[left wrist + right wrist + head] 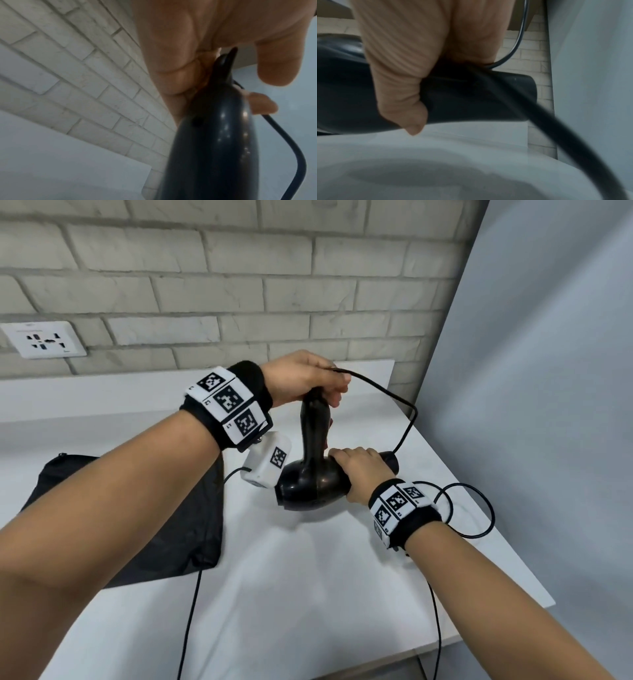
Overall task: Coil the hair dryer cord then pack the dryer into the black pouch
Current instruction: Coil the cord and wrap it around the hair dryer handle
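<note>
Now, head view: the hair dryer lies on the white desk, handle pointing up.
Left hand: its grip is closed over the top of the handle, where the cord leaves the dryer.
Right hand: its grip is wrapped around the dryer's barrel, just behind the nozzle end.
Cord: it arcs from the left hand out to the right of the dryer and drops to the nozzle; more of it loops on the desk to the right of the dryer, past the right wrist.
Black pouch: lies flat on the desk to the left of the dryer, partly under the left forearm.
Wall socket: on the brick wall, far to the left of the dryer and behind it.

Left wrist view: the left hand's fingers curl round the tip of the glossy black dryer handle; the cord curves down beside the handle.

Right wrist view: the right hand clasps the dryer's barrel above the desk; the cord crosses in front of the barrel, blurred.
</note>
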Tool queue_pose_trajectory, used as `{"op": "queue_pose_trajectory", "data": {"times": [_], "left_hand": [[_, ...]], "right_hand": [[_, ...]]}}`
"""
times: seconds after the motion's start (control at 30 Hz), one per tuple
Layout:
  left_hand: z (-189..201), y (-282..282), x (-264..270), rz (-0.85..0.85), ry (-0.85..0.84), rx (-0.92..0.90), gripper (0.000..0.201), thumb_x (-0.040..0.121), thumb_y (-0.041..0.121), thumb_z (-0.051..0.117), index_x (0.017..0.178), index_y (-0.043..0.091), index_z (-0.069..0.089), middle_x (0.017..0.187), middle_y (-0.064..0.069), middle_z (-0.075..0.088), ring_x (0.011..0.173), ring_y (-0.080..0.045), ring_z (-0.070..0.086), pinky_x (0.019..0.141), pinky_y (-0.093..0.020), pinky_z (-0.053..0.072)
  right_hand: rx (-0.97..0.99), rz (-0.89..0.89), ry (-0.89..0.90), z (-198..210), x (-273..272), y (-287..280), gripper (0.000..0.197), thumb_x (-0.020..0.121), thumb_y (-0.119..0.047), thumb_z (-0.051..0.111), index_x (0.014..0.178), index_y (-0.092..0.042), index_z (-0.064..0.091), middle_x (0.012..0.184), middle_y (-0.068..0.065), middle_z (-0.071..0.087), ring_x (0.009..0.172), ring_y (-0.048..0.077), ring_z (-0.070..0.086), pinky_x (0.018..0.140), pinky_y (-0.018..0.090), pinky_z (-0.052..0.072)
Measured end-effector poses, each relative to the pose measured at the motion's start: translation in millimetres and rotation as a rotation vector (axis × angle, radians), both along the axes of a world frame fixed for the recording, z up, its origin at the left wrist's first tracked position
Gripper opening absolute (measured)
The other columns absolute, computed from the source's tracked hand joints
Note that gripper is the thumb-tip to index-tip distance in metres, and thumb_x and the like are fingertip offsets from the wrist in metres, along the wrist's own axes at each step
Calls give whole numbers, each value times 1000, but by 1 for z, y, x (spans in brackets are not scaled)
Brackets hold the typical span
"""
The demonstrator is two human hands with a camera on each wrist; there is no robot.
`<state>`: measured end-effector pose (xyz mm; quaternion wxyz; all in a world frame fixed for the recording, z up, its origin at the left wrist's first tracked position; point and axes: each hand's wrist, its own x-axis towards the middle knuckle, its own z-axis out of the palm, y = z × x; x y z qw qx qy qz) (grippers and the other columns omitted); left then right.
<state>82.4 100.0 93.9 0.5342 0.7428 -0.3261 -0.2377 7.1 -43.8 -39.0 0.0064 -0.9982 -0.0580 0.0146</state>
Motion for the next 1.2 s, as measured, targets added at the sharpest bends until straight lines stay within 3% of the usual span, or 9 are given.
{"op": "queue_pose_trajectory", "data": {"times": [0.23, 0.37, 0.57, 0.7, 0.8, 0.97, 1.03, 1.1, 1.2], "left_hand": [[23, -23, -6, 3, -128, 168, 30, 91, 23, 56, 63, 14, 57, 41, 9, 48, 49, -6, 58, 63, -22, 44], [37, -32, -10, -28, -161, 216, 26, 87, 20, 61, 63, 11, 55, 36, 12, 35, 38, -6, 38, 71, -31, 54], [40, -35, -9, 55, -55, 65, 28, 91, 19, 55, 64, 12, 49, 36, 12, 25, 31, -5, 20, 39, -16, 25], [42, -29, -2, 115, -6, -60, 26, 95, 22, 49, 71, 13, 54, 38, 12, 23, 31, -5, 18, 37, -13, 20], [47, -24, -2, 98, 16, -106, 27, 97, 21, 44, 75, 12, 57, 39, 12, 22, 30, -5, 16, 37, -12, 18], [52, -20, -4, 72, 121, -138, 31, 98, 21, 36, 69, 14, 47, 36, 11, 26, 28, -3, 16, 37, -15, 12], [52, -21, -4, 58, 159, -134, 32, 97, 20, 35, 67, 14, 44, 34, 10, 27, 27, -4, 16, 38, -16, 11], [52, -21, -5, 36, 185, -119, 33, 95, 19, 36, 64, 13, 43, 32, 9, 27, 27, -4, 17, 39, -17, 10], [51, -19, -4, -47, 189, -95, 35, 94, 15, 35, 60, 11, 44, 28, 9, 27, 25, -4, 18, 40, -17, 9]], "right_hand": [[50, -15, 10, 1, 4, -2, 74, 67, -8, 66, 132, -19, 32, 124, 6, 52, 114, 29, 46, 101, 38, 32], [71, -29, -12, 5, 6, -3, 77, 67, -8, 66, 134, -19, 30, 128, 6, 50, 116, 29, 46, 103, 38, 32], [168, 48, -50, 7, 2, -3, 76, 69, -9, 62, 137, -18, 31, 137, 6, 41, 128, 25, 35, 106, 33, 29], [409, 133, -577, 25, -11, -2, 54, 65, -9, 45, 118, -13, 55, 114, 11, 57, 110, 21, 43, 90, 40, 48], [366, -123, -1103, 44, -12, -9, 45, 66, -8, 48, 111, -13, 53, 108, 16, 58, 100, 26, 43, 87, 36, 39], [810, -375, -918, 79, 2, -26, 57, 87, -22, 41, 139, -5, 27, 139, 16, 41, 129, 27, 35, 110, 31, 22], [1117, -367, -790, 88, 14, -28, 35, 95, -23, 34, 126, -9, 44, 112, 10, 58, 108, 22, 51, 103, 35, 35], [1374, -350, -736, 97, 23, -31, 28, 98, -18, 29, 85, -13, 54, 71, 4, 53, 66, 17, 53, 73, 36, 50], [1375, -375, -653, 99, 31, -39, 38, 97, -25, 31, 62, -20, 43, 54, -2, 33, 39, 4, 30, 43, 23, 32]]}}
